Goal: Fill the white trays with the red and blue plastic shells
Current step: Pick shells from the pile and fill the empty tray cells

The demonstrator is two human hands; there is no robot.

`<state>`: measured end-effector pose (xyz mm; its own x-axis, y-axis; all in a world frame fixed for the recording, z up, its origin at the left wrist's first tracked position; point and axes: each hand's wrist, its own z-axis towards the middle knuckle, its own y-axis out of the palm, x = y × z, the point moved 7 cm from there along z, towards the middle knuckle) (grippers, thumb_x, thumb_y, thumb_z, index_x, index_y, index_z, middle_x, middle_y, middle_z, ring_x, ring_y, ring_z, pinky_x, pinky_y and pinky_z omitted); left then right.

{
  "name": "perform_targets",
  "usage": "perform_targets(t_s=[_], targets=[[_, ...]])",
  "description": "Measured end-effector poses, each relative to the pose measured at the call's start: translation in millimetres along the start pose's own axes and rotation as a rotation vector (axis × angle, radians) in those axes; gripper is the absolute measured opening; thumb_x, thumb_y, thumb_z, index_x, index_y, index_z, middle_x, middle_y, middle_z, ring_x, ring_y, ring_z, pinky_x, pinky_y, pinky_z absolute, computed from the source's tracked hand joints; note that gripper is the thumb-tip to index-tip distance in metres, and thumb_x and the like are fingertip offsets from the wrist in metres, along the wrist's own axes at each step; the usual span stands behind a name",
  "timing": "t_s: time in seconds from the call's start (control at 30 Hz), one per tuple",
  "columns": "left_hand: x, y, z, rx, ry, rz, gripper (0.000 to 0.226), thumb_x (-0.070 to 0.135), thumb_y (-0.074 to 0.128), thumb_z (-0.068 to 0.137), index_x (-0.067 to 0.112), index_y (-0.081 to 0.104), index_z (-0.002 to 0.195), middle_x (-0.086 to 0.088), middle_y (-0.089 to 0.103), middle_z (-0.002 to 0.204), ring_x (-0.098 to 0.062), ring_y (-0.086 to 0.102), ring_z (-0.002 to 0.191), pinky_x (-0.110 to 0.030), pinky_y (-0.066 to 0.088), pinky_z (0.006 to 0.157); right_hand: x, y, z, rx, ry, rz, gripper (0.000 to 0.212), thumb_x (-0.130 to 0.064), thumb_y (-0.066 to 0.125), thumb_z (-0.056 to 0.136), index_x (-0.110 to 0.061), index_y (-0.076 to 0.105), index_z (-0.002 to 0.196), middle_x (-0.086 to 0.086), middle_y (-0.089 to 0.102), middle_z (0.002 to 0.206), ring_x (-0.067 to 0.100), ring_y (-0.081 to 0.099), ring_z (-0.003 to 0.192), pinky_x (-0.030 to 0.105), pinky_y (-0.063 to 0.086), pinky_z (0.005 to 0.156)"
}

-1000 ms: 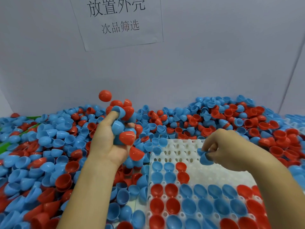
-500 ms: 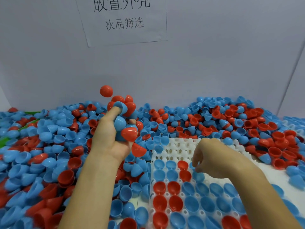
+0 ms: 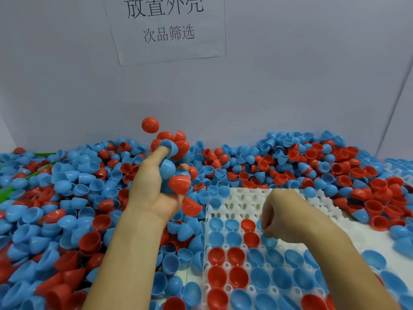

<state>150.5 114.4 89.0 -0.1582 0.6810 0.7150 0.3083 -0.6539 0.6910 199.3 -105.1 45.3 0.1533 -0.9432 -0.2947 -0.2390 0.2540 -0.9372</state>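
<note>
A white tray [image 3: 243, 201] lies at centre right, its near rows filled with red and blue shells and its far rows bare. My left hand [image 3: 154, 189] is raised left of the tray and grips a bunch of shells [image 3: 173, 166], red and blue, stacked above my fingers. My right hand [image 3: 283, 215] hovers low over the tray's middle rows with fingers curled down; a blue shell [image 3: 269, 241] shows just under them, and whether the fingers pinch it is hidden.
A deep pile of loose red and blue shells [image 3: 290, 162] covers the table to the left, behind and right of the tray. A grey wall with a paper sign [image 3: 167, 27] closes the back. A second white tray edge [image 3: 400, 168] shows far right.
My right hand has moved left and toward me, from the tray's far rows to the row with the red shells. My left hand stays raised with its bunch.
</note>
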Motion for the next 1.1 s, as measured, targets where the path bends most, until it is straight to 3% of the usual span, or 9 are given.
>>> perform_targets(t_s=[0.13,0.2,0.3,0.43,0.63,0.73,0.83,0.97,1.1], targets=[[-5,5,-1,-0.036,-0.038,0.006,0.043,0.026,0.063,0.095,0.014,0.078,0.057,-0.008,0.072,0.073,-0.013,0.055,0.058,-0.02,0.047,0.039,1,-1,-1,-0.013,0.017,0.02,0.008,-0.01,0.082,0.08,-0.017,0.077,0.081,0.0,0.072,0.09,0.016,0.071,0.079,0.026,0.06,0.075],[-7,7,-1,-0.049,-0.037,0.023,0.045,0.025,0.063,0.095,0.017,0.077,0.054,-0.008,0.073,0.071,-0.013,0.056,0.059,-0.021,0.048,0.039,1,-1,-2,-0.013,0.022,0.025,0.008,-0.01,0.081,0.08,-0.017,0.077,0.084,0.0,0.072,0.091,0.015,0.07,0.08,0.025,0.059,0.075],[-10,9,-1,-0.051,-0.048,0.025,0.038,0.024,0.065,0.093,0.015,0.079,0.059,-0.009,0.073,0.072,-0.013,0.056,0.06,-0.02,0.048,0.04,1,-1,-3,-0.006,0.034,0.019,0.011,-0.013,0.082,0.08,-0.015,0.079,0.09,0.001,0.074,0.095,0.015,0.07,0.082,0.027,0.059,0.078],[-12,9,-1,-0.039,-0.051,0.015,0.016,0.023,0.066,0.093,0.01,0.072,0.086,-0.012,0.073,0.075,-0.014,0.056,0.061,-0.021,0.048,0.039,4,-2,-3,-0.009,0.068,0.059,0.015,-0.017,0.084,0.079,-0.012,0.08,0.093,0.001,0.075,0.095,0.015,0.07,0.085,0.031,0.06,0.082],[-15,10,-1,-0.052,-0.07,0.016,0.018,0.024,0.066,0.091,0.011,0.074,0.082,-0.01,0.072,0.075,-0.014,0.055,0.062,-0.02,0.047,0.039,4,-2,-2,-0.015,0.023,0.016,0.012,-0.015,0.083,0.08,-0.015,0.079,0.092,0.0,0.074,0.095,0.014,0.07,0.082,0.027,0.06,0.078],[-18,12,0,-0.075,-0.077,0.041,0.034,0.025,0.065,0.091,0.015,0.079,0.062,-0.009,0.073,0.074,-0.013,0.057,0.059,-0.02,0.048,0.04,-1,-9,-6,0.012,-0.058,-0.019,0.018,-0.013,0.077,0.085,-0.022,0.075,0.1,-0.002,0.068,0.108,0.012,0.067,0.083,0.022,0.055,0.07],[-21,16,-1,-0.096,-0.085,0.021,0.019,0.025,0.071,0.075,0.015,0.079,0.06,-0.009,0.073,0.077,-0.013,0.057,0.058,-0.02,0.049,0.041,-21,-33,-19,0.124,-0.238,0.082,0.011,-0.023,0.07,0.092,-0.033,0.07,0.097,-0.012,0.067,0.093,0.002,0.065,0.075,0.016,0.05,0.061],[-25,21,-3,-0.125,-0.091,-0.011,0.025,0.026,0.073,0.065,0.008,0.076,0.082,-0.011,0.07,0.081,-0.013,0.06,0.055,-0.023,0.051,0.043,-66,-56,-50,0.139,-0.591,0.477,0.006,-0.03,0.07,0.091,-0.035,0.071,0.087,-0.011,0.073,0.078,0.004,0.071,0.072,0.025,0.059,0.071],[-23,21,-3,-0.111,-0.033,-0.022,0.038,0.028,0.072,0.069,0.009,0.068,0.101,-0.008,0.066,0.082,-0.012,0.058,0.059,-0.024,0.051,0.044,-88,-52,-62,0.107,-0.623,0.494,0.018,-0.035,0.067,0.092,-0.028,0.075,0.078,-0.006,0.072,0.071,0.009,0.068,0.061,0.03,0.059,0.065]])
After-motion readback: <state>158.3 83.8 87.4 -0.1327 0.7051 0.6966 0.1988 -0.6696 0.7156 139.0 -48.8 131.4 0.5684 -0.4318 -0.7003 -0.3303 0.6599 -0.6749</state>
